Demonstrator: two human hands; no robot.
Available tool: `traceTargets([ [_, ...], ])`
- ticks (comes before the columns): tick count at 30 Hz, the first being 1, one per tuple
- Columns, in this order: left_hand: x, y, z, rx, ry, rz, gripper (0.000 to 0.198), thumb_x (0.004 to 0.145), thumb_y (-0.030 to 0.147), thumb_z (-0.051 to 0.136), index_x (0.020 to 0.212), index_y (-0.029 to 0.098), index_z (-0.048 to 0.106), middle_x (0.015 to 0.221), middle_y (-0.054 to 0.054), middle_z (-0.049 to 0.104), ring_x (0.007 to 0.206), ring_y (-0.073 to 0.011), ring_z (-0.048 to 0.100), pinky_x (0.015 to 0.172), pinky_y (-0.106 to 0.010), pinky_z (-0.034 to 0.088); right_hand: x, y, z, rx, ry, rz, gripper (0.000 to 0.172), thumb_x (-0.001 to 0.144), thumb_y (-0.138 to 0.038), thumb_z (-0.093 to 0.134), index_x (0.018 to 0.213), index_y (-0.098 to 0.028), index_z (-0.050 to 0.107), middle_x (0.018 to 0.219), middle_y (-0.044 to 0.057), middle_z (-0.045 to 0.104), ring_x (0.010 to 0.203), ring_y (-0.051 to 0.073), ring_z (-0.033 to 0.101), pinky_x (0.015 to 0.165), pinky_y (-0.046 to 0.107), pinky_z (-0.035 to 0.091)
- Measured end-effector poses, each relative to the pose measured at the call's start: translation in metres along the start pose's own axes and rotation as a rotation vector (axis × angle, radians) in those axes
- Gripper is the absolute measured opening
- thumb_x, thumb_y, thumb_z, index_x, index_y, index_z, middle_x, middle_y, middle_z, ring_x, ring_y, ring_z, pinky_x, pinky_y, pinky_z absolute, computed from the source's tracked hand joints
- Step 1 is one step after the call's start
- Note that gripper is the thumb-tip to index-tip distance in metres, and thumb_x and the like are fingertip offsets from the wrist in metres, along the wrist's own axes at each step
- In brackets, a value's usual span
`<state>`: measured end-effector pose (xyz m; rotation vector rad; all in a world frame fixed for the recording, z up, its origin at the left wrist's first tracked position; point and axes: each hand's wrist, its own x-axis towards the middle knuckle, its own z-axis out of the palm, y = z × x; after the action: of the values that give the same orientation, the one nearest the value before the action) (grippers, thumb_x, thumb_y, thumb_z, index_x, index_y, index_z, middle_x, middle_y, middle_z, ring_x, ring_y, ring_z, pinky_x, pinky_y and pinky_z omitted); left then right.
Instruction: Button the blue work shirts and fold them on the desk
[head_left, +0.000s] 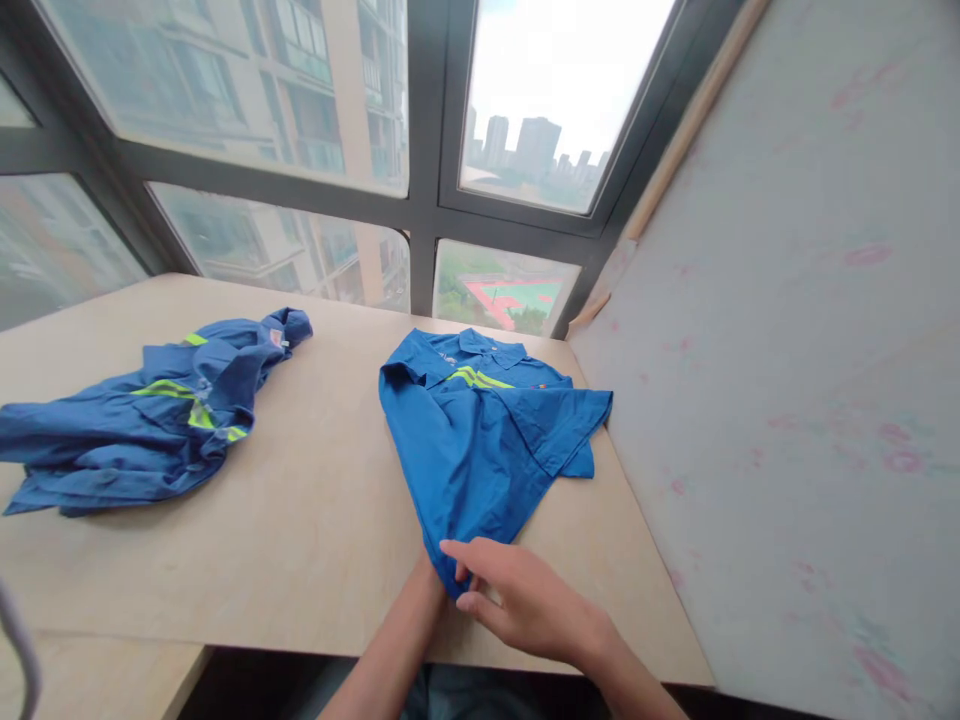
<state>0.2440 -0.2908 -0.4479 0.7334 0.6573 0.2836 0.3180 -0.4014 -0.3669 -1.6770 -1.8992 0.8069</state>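
A blue work shirt [480, 440] with a collar and yellow-green reflective stripes lies on the wooden table. Its lower part is folded up and drawn to a point toward me. The wrist of my left hand [430, 575] goes in beneath that near corner, and the cloth hides its fingers. Over the same corner is my right hand [517, 590], index finger stretched out and thumb apart, close to or touching the fabric. I see nothing gripped in it.
A second blue garment [150, 415] with reflective stripes lies crumpled on the left of the pale wooden table [315, 540]. A flower-patterned wall [787, 400] borders the table on the right. Framed windows [424, 180] stand behind its far edge.
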Motion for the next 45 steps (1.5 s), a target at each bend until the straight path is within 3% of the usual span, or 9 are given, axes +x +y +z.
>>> traceTargets([
  [3,-0.038,-0.005,-0.014,-0.002,0.036,-0.028,0.063,0.091,0.054,0.022,0.087,0.017,0.073,0.084,-0.013,0.074,0.105,-0.0341,0.068,0.094,-0.051,0.053,0.001,0.021,0.007,0.109,0.124,0.001,0.044,0.091,-0.020,0.055,0.134,-0.024,0.055,0.107,0.005,0.070,0.092,0.017,0.066,0.086,0.032,0.054],
  [6,-0.063,0.000,-0.016,-0.450,0.000,0.001,0.052,0.090,0.059,0.042,0.109,0.017,0.066,0.107,-0.015,0.073,0.109,-0.0326,0.067,0.095,-0.058,0.050,0.004,0.052,-0.001,0.081,0.401,0.045,0.039,0.092,-0.021,0.052,0.130,-0.025,0.058,0.115,0.008,0.068,0.106,0.020,0.063,0.096,0.039,0.051],
  [10,-0.083,0.004,-0.012,-0.470,0.157,-0.081,0.017,0.083,0.017,0.067,0.099,0.015,0.062,0.103,-0.012,0.074,0.080,-0.0207,0.072,0.082,-0.043,0.060,0.007,0.107,-0.022,-0.116,0.667,0.215,0.041,0.089,-0.024,0.054,0.130,-0.024,0.059,0.125,0.011,0.063,0.119,0.027,0.057,0.104,0.049,0.045],
  [14,-0.096,0.011,-0.028,-0.419,0.427,0.077,0.014,0.081,0.004,0.064,0.091,0.013,0.060,0.081,-0.005,0.071,0.056,-0.0121,0.065,0.057,-0.027,0.061,0.003,0.144,-0.024,-0.316,0.654,0.323,0.048,0.080,-0.023,0.063,0.128,-0.015,0.061,0.131,0.018,0.060,0.125,0.033,0.053,0.106,0.054,0.043],
  [21,-0.114,0.027,-0.068,-0.503,0.739,0.288,0.013,0.084,0.004,0.054,0.083,0.015,0.059,0.078,-0.002,0.065,0.064,-0.0114,0.063,0.066,-0.028,0.060,0.000,0.126,0.017,-0.467,0.600,0.169,0.028,0.090,-0.022,0.057,0.115,-0.018,0.070,0.124,0.015,0.065,0.116,0.029,0.058,0.101,0.049,0.046],
  [27,-0.121,0.006,-0.061,0.006,1.054,0.742,0.040,0.071,0.017,0.074,0.109,0.022,0.062,0.120,-0.003,0.063,0.119,-0.0184,0.055,0.109,-0.036,0.039,0.010,0.114,0.026,-0.430,0.673,0.086,0.023,0.093,-0.017,0.051,0.094,-0.021,0.074,0.106,0.010,0.071,0.103,0.026,0.063,0.091,0.044,0.049],
  [36,-0.091,-0.021,-0.004,0.265,0.379,0.360,0.050,0.066,0.045,0.078,0.105,0.015,0.069,0.107,-0.015,0.071,0.101,-0.0284,0.067,0.086,-0.039,0.053,0.026,0.070,0.011,0.186,0.912,0.178,0.021,0.095,-0.034,0.051,0.094,-0.019,0.065,0.086,0.005,0.069,0.078,0.018,0.063,0.072,0.030,0.051],
  [41,-0.072,-0.010,0.025,0.088,0.315,0.384,0.062,0.061,0.049,0.082,0.109,0.013,0.065,0.110,-0.017,0.071,0.100,-0.0286,0.067,0.075,-0.035,0.056,0.032,0.031,0.008,0.282,0.793,0.058,0.018,0.093,-0.032,0.053,0.090,-0.020,0.066,0.085,0.003,0.069,0.078,0.017,0.063,0.073,0.027,0.049],
  [45,-0.072,0.006,0.026,0.080,0.425,0.439,0.051,0.063,0.052,0.081,0.089,0.010,0.068,0.086,-0.012,0.071,0.080,-0.0232,0.066,0.064,-0.031,0.055,0.034,0.013,0.015,0.306,0.725,-0.023,0.018,0.094,-0.028,0.050,0.089,-0.020,0.065,0.084,0.003,0.068,0.078,0.016,0.062,0.073,0.026,0.048],
])
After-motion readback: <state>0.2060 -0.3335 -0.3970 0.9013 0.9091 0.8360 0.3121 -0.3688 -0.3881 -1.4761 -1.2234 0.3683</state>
